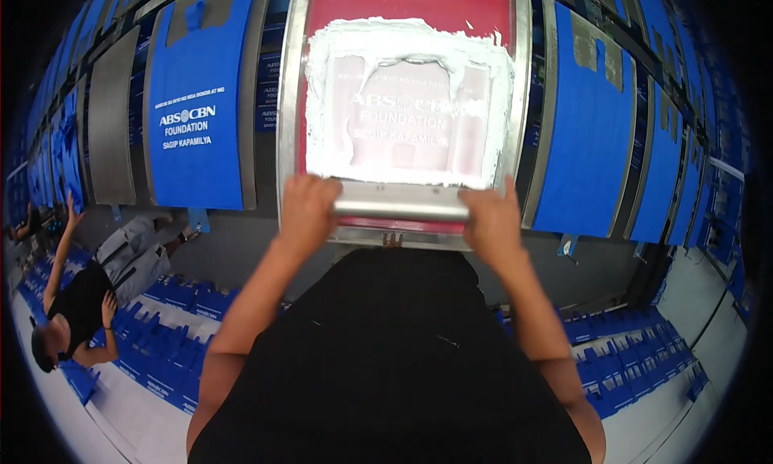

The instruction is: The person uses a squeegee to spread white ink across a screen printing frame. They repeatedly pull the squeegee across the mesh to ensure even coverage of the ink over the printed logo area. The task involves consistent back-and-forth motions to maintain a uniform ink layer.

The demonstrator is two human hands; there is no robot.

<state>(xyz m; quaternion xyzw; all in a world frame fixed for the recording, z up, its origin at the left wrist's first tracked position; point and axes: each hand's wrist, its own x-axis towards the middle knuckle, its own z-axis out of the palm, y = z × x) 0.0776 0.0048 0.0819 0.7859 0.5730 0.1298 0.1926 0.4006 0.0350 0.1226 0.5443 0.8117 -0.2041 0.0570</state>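
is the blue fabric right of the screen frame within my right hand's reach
Probably yes, once free: your right hand grips the metal squeegee, and only the screen frame's right rail seems to lie before the blue fabric.

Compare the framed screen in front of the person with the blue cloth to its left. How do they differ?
The screen is red-edged and smeared with white paste; the cloth is blue, without smears. The screen has a silvery frame; the cloth lies on a grey board. Both show pale lettering.

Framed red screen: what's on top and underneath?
On top: white paste and a metal bar held by the left hand and right hand. What lies under the screen is covered.
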